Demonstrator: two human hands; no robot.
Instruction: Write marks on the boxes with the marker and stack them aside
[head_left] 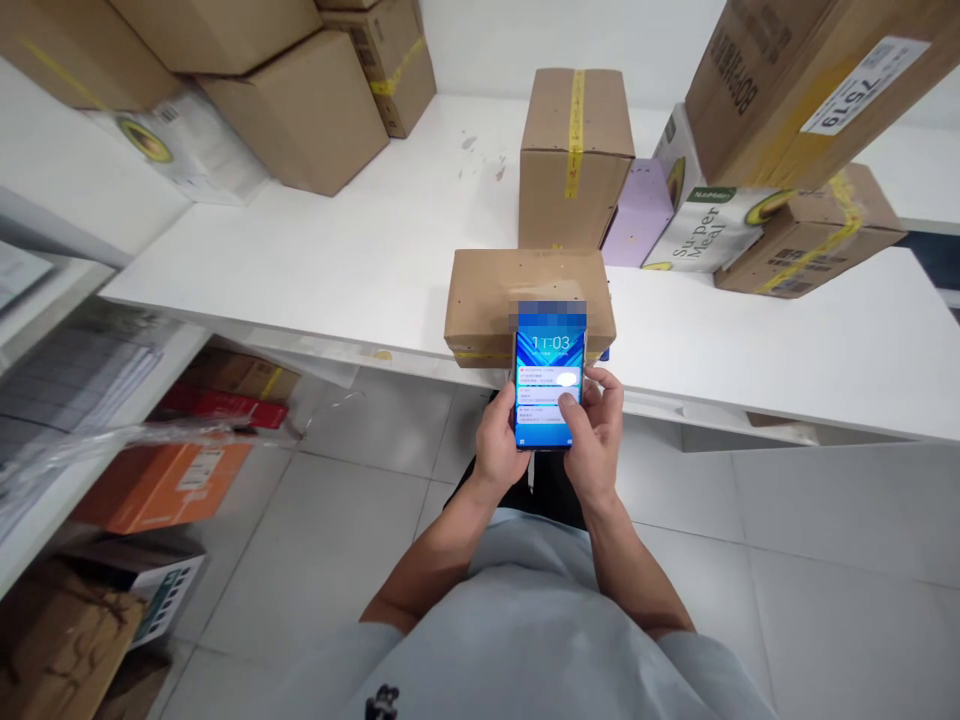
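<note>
Between our left hand and right hand, one lit phone.
Both our hands are curled around its sides, the right thumb over the glass; we can't see the fingers tucked under it. We think it is held flat like this so the screen faces us. Just past our hands, one long brown box sits at the near edge of the white counter, maybe to be easy to reach. Right behind it stands one taller brown box. Farther off to the right of our hands, we count one purple box, one white box, one small brown box and one big brown box, likely stacked on top to save room.
</note>
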